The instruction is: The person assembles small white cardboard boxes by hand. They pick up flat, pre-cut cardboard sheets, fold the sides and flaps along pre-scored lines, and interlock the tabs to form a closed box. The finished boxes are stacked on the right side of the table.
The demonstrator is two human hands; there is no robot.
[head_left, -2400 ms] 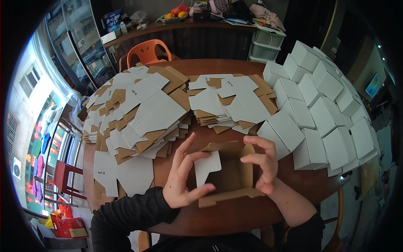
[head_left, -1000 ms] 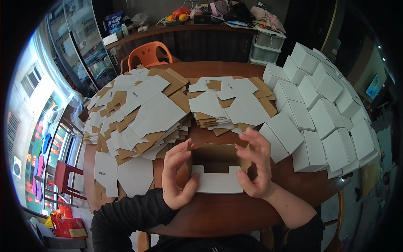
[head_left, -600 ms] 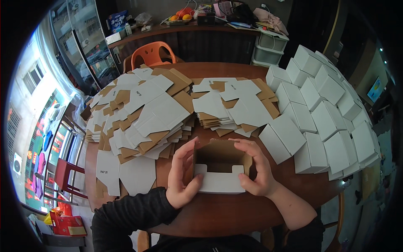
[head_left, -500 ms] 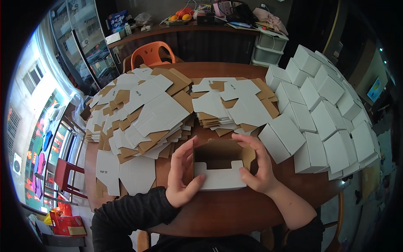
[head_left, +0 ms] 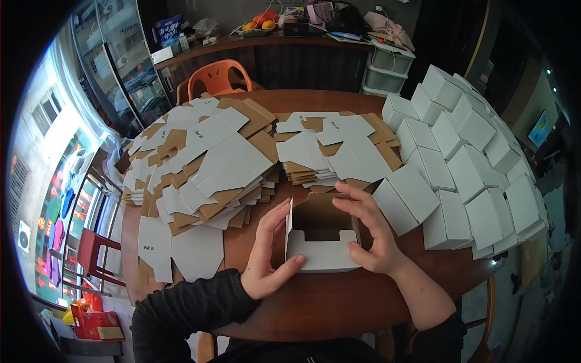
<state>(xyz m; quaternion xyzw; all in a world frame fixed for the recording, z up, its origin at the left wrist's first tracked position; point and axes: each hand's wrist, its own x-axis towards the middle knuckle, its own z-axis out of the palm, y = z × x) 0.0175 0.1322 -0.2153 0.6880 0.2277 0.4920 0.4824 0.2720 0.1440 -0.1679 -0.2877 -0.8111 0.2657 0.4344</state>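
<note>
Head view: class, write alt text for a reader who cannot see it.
Two bare hands, left hand and right hand, fold a half-formed white cardboard box on a round brown wooden table, between piles of flat white-and-brown cardboard blanks and stacked finished white boxes.

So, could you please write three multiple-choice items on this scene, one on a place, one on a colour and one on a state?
1. Where do the folded white boxes stand?
A. on the person's right
B. on the person's left
C. on the orange chair

2. What colour is the chair behind the round table?
A. blue
B. orange
C. green

3. How is the half-folded box between the left hand and right hand?
A. closed
B. flat
C. open on top

Answers: 1 A, they are stacked along the table's right side. 2 B, its backrest is orange. 3 C, its brown inside shows between raised walls.
</note>
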